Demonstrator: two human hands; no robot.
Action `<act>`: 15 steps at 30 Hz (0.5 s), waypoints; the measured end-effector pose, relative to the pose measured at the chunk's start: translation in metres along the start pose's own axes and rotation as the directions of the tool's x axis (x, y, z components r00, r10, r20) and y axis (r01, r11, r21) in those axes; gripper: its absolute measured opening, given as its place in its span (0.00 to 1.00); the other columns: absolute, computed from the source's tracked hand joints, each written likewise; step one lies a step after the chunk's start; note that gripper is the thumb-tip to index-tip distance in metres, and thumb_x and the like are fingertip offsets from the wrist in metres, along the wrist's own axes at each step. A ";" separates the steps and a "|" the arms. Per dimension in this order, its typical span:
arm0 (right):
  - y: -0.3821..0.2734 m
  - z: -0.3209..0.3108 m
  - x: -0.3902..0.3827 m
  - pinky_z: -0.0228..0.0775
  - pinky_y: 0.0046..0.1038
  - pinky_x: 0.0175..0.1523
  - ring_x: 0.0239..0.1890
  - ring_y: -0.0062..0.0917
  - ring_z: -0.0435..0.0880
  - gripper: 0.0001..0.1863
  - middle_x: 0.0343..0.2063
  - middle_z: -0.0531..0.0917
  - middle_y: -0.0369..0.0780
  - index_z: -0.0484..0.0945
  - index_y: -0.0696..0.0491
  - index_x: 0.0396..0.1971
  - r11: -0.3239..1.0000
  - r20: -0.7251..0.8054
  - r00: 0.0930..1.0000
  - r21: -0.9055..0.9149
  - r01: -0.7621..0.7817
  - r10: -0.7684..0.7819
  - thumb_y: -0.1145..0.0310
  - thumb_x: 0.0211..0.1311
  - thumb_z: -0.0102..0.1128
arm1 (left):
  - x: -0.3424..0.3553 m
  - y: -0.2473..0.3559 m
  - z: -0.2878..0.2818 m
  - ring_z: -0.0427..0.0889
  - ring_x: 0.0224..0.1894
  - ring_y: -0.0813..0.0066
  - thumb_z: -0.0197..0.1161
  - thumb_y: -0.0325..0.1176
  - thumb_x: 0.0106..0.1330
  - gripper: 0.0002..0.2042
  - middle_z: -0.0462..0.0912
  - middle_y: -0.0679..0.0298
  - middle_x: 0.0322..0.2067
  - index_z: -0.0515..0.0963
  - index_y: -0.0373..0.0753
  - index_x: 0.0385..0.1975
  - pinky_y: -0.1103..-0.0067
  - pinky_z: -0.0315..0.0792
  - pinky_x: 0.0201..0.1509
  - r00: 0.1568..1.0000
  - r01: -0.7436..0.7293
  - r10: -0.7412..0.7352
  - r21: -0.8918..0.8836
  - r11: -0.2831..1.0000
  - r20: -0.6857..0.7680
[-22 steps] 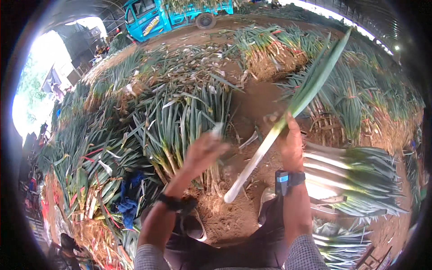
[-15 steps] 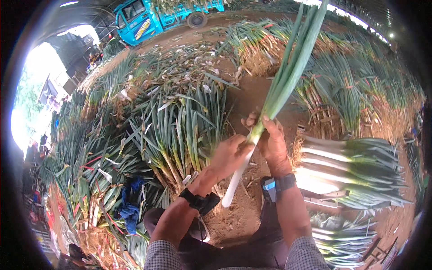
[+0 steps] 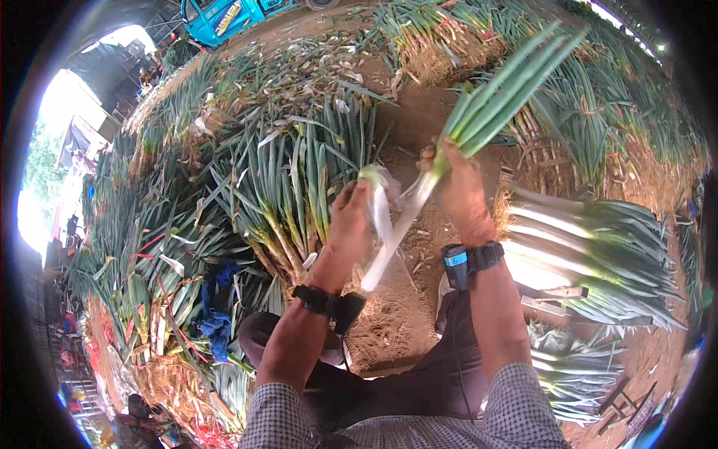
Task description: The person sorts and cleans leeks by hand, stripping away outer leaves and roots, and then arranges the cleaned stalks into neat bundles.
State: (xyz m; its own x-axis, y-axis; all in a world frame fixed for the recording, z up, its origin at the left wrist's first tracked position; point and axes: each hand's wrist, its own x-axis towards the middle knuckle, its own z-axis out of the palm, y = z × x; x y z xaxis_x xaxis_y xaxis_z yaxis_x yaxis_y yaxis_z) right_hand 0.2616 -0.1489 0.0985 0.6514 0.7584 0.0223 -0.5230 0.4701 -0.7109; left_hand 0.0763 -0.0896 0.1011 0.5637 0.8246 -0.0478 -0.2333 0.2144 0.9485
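Note:
A long green onion (image 3: 410,213) with a white shank and green leaves slants from lower left to upper right in front of me. My right hand (image 3: 461,185) is closed around it where the white turns green. My left hand (image 3: 350,224) pinches a pale strip of outer skin (image 3: 380,203), which hangs beside the shank and looks pulled away from it. The strip is blurred, and I cannot tell whether it is still joined to the onion. The white end of the onion points down over the soil, free of both hands.
Upright green onions (image 3: 299,179) stand just left of my hands. Cleaned white-shanked onions (image 3: 553,239) lie stacked at the right, with another pile (image 3: 572,367) below. Rooted bundles (image 3: 441,56) lie beyond, with a blue truck (image 3: 232,19) far back. Blue cloth (image 3: 217,322) lies at lower left.
My left hand has moved left, away from the shank, drawing off a strip of skin. My right hand keeps its hold, and the onion has shifted slightly and tilted further right.

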 end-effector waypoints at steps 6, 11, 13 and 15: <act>-0.006 -0.021 0.011 0.78 0.32 0.45 0.32 0.23 0.77 0.09 0.31 0.78 0.39 0.75 0.58 0.38 0.997 -0.136 0.988 0.019 0.070 -0.066 0.67 0.67 0.57 | -0.025 0.028 -0.036 0.78 0.35 0.75 0.47 0.41 0.75 0.15 0.79 0.64 0.35 0.73 0.36 0.48 0.77 0.74 0.38 0.985 0.080 -0.071 -0.049 0.996 0.155; -0.027 -0.055 0.033 0.79 0.33 0.47 0.34 0.25 0.78 0.06 0.35 0.78 0.40 0.75 0.59 0.39 0.966 -0.156 0.977 0.193 0.173 -0.144 0.73 0.66 0.54 | -0.076 0.014 -0.091 0.80 0.39 0.75 0.47 0.44 0.75 0.20 0.81 0.65 0.39 0.74 0.36 0.55 0.77 0.74 0.42 0.910 0.142 -0.368 0.689 0.710 0.191; -0.029 -0.048 0.035 0.78 0.34 0.50 0.35 0.25 0.79 0.07 0.34 0.77 0.39 0.74 0.60 0.42 0.964 -0.133 0.980 0.202 0.171 -0.145 0.75 0.66 0.53 | -0.116 -0.058 -0.180 0.82 0.38 0.67 0.50 0.41 0.73 0.20 0.82 0.57 0.40 0.72 0.38 0.59 0.73 0.75 0.42 0.781 0.145 -0.468 0.610 0.779 0.413; -0.048 -0.084 0.028 0.77 0.35 0.51 0.35 0.26 0.77 0.09 0.31 0.76 0.39 0.73 0.60 0.43 0.641 0.042 0.799 -0.571 0.512 -0.600 0.73 0.66 0.54 | -0.142 -0.050 -0.117 0.83 0.41 0.57 0.52 0.37 0.70 0.20 0.82 0.50 0.42 0.71 0.38 0.59 0.65 0.74 0.49 0.653 -0.210 -0.669 0.934 0.288 0.353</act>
State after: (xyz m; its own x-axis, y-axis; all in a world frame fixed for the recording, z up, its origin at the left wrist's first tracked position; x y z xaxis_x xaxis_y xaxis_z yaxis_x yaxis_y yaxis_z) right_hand 0.3511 -0.1879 0.0742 0.8109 0.3426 0.4744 0.3125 0.4320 -0.8460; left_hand -0.0843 -0.1560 0.0241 0.8045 0.2103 -0.5555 0.5548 -0.6001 0.5763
